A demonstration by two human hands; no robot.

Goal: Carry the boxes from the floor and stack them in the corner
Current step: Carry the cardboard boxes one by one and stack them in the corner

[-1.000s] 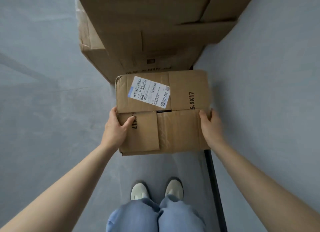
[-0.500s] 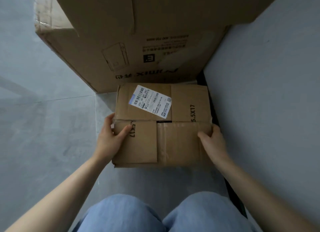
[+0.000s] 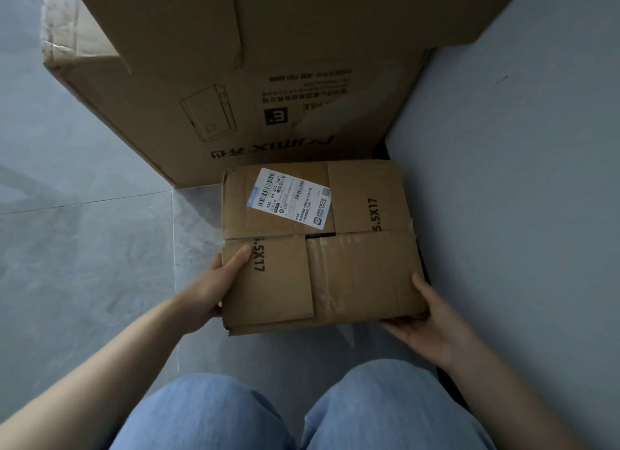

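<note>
At the floor's right edge, hard against the wall:
spot: small box (image 3: pixel 318 245) sits low, just in front of the big box (image 3: pixel 255 90), right side along the wall (image 3: pixel 520 198). Can't tell if its base is fully on the floor (image 3: pixel 84 248) or a touch above it.
left hand (image 3: pixel 214 285): grips the box's near-left corner, thumb laid over the top flap, fingers wrapped down the left side out of sight.
right hand (image 3: pixel 432 318): cups the near-right corner from below, thumb up the side edge, fingers curled under the bottom edge.
step: reads as the set-down phase, person crouched, knees (image 3: pixel 295 412) right behind the box.
do it well: lower the far edge first, then let the near edge follow so the right-hand fingers aren't trapped under the base. Slide them out sideways toward the person, not toward the wall, there's little room there.
alignment: push it flush to the big box's front face and square to the wall. Currently looks slightly skewed, near-left corner out.
top flaps: seam is gapped at the centre, tape looks loose. Don't press down on the middle; push on edges only.
label (image 3: pixel 290 198): face up, fine as is.
risk: big box leans over the spot in this view; don't nudge it hard.
stacking: whether this one should go on top instead is not clear from here.
</note>
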